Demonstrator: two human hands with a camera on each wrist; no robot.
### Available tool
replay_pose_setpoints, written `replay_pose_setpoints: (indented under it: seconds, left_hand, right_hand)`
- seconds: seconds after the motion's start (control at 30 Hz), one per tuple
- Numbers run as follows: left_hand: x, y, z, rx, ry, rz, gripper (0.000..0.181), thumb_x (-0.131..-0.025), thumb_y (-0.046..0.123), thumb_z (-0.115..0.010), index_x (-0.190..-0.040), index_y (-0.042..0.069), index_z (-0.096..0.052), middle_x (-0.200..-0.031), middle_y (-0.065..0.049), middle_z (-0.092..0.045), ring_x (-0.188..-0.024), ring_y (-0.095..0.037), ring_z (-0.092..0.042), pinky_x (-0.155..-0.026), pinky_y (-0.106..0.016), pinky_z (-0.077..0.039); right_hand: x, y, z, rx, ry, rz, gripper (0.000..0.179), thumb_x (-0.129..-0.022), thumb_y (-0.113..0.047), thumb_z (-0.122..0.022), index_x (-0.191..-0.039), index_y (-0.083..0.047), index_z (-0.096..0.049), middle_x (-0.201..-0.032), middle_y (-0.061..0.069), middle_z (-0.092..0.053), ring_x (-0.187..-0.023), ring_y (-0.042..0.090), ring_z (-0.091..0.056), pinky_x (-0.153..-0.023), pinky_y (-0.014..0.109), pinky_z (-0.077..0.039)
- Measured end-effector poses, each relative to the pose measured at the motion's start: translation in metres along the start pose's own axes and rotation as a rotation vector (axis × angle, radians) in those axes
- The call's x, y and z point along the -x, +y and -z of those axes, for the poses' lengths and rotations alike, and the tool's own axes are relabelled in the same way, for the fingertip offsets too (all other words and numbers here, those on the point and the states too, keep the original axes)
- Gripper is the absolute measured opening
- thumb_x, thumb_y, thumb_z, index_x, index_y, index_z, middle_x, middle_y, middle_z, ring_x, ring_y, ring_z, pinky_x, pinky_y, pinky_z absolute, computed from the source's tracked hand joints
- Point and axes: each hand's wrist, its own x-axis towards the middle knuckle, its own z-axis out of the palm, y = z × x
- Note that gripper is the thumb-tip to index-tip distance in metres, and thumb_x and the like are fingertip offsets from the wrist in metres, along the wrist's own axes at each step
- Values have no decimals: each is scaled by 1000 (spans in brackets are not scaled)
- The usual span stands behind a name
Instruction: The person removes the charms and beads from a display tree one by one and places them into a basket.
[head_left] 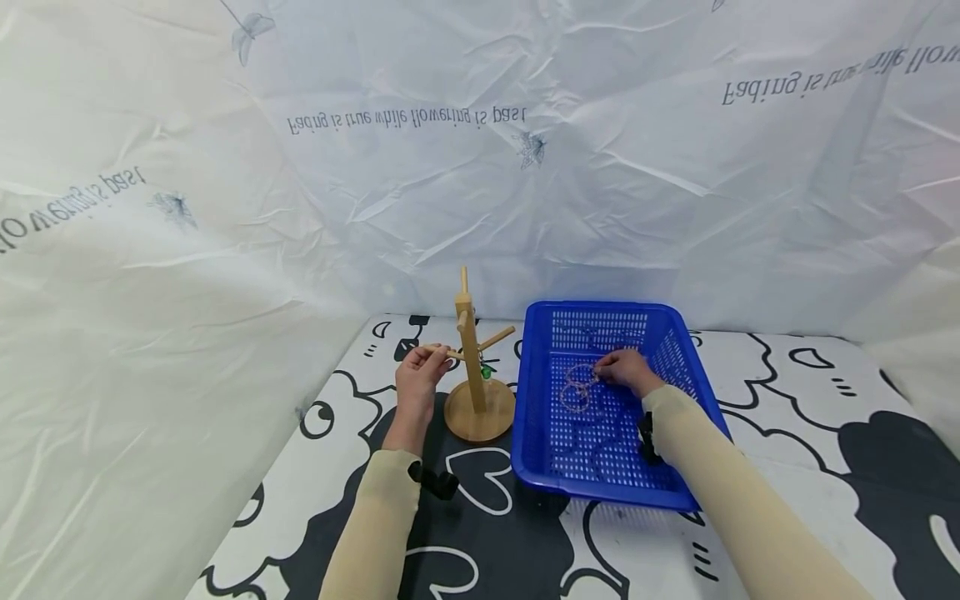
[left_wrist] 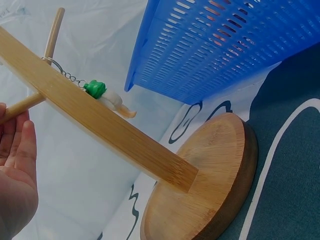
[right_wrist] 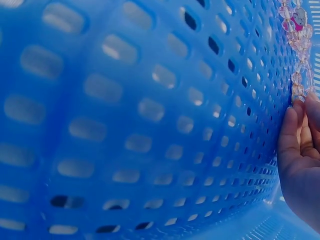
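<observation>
A wooden peg stand point(head_left: 470, 358) with a round base point(head_left: 480, 425) stands left of the blue basket point(head_left: 528, 467). My left hand point(head_left: 418, 379) pinches one of its side pegs point(left_wrist: 25, 106). From another peg hangs a keychain point(left_wrist: 95, 89) with a green and white charm on a metal ring and chain. Inside the basket, my right hand point(head_left: 628, 371) pinches a bracelet of clear pinkish beads point(right_wrist: 299, 55) between thumb and fingers. Beaded loops point(head_left: 575, 396) lie beside those fingertips in the head view; whether they are one string or several I cannot tell.
The table is covered by a black-and-white cartoon cloth point(head_left: 795, 417). White printed sheeting point(head_left: 480, 208) rises behind and at the sides. The basket's near rim point(head_left: 607, 496) and right wall lie close to my right forearm.
</observation>
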Motion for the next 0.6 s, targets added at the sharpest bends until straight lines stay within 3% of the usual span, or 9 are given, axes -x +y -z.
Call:
replay_pose_setpoints:
  seconds: [0.23, 0.6]
  left_hand:
    - [0, 1, 1, 11, -5, -4, 5, -95, 7, -72, -96, 4, -68, -86, 6, -74, -84, -5, -74, -78, -17, -63]
    - [-2, -1, 0, 12, -5, 10, 4, -95, 6, -72, -97, 5, -68, -86, 7, -74, -84, -4, -74, -80, -17, -63]
  right_hand:
    - [4, -8, -1, 88, -1, 28, 26, -103, -4, -57, -119, 13, -66, -124, 31, -66, -110, 41, -67, -93, 46, -62]
    - [-1, -3, -1, 94, -2, 21, 24, -102, -5, -57, -115, 12, -69, -120, 30, -68, -104, 36, -69, -90, 44, -63]
